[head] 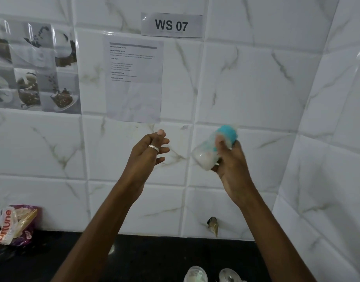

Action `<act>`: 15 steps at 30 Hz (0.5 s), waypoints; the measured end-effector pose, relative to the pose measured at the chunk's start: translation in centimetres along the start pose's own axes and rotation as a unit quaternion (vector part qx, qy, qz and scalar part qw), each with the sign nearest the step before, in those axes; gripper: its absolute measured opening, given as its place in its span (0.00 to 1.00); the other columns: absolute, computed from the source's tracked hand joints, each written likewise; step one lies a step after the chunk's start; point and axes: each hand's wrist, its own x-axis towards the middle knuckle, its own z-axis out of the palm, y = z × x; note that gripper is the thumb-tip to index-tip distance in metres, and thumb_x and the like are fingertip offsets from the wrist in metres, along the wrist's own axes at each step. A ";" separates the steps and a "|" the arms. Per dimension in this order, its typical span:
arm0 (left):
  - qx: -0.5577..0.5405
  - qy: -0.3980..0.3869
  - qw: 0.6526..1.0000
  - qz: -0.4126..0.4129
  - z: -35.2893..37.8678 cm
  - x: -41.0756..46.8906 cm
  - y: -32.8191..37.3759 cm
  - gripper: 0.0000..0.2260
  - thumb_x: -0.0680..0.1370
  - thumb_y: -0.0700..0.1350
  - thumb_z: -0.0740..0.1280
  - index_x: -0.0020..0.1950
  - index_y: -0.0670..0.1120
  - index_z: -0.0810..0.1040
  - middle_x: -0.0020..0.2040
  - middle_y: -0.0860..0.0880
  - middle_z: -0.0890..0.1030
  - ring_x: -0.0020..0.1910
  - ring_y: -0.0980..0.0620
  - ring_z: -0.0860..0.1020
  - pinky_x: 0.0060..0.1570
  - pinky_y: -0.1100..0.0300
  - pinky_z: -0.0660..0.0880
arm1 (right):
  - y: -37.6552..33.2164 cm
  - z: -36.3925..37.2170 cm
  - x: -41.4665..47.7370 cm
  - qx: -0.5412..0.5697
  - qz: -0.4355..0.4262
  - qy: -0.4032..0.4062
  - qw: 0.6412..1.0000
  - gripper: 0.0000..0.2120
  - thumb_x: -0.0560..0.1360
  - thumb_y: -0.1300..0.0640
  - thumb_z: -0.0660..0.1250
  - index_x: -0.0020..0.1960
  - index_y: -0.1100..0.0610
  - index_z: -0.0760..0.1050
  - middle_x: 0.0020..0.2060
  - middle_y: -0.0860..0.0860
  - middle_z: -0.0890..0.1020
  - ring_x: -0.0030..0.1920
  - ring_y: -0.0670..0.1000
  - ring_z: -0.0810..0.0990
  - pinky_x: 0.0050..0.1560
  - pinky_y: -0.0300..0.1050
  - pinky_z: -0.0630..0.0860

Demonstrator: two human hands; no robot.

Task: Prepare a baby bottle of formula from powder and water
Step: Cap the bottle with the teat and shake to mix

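While the right hand [230, 159] grips the baby bottle [205, 157] with its fingers curled round the upper part, the left hand [143, 153] hangs in the air just to the left of it, fingers loosely spread and holding nothing. A silver ring [154, 148] shows on one left finger. The two hands do not touch.

The bottle is held up in front of the white tiled wall [256, 78], well above the black counter [154, 257]. It is tilted, with its teal top [228, 133] up and to the right and its clear base down and to the left, where white liquid sits. Its outline is blurred.

A purple and orange packet [16, 224] lies against the wall at the far left of the counter. At the near edge stand a clear container [195, 274] with something white in it and, just to its right, a steel vessel [230, 276]. On the wall hang a label reading "WS 07" [171, 25], a printed sheet [134, 78] and a picture tile [34, 68].
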 end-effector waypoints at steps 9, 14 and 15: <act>0.009 -0.002 1.000 -0.002 -0.1 -0.6 -0.1 0.15 0.83 0.58 0.62 0.60 0.50 0.80 0.58 0.52 0.84 0.58 0.51 0.84 0.63 0.49 0.80 | 0.7 0.4 -0.5 0.018 -0.018 0.021 0.999 0.27 0.71 0.45 0.69 0.66 0.52 0.68 0.56 0.50 0.80 0.57 0.51 0.83 0.54 0.54 0.83; 0.005 0.009 1.000 -0.007 -0.3 -0.5 -0.1 0.16 0.83 0.58 0.62 0.61 0.49 0.80 0.58 0.52 0.85 0.58 0.51 0.84 0.63 0.48 0.80 | 1.3 0.8 -1.2 -0.094 0.015 -0.062 0.994 0.26 0.70 0.44 0.69 0.66 0.50 0.69 0.60 0.53 0.80 0.60 0.54 0.83 0.58 0.56 0.83; 0.003 0.008 1.000 -0.008 -0.3 -0.6 -0.2 0.16 0.83 0.58 0.63 0.61 0.49 0.81 0.58 0.52 0.85 0.57 0.51 0.84 0.63 0.49 0.80 | 1.2 1.1 -1.2 -0.054 0.011 -0.034 0.998 0.26 0.70 0.44 0.69 0.65 0.50 0.69 0.59 0.52 0.80 0.58 0.52 0.83 0.57 0.55 0.83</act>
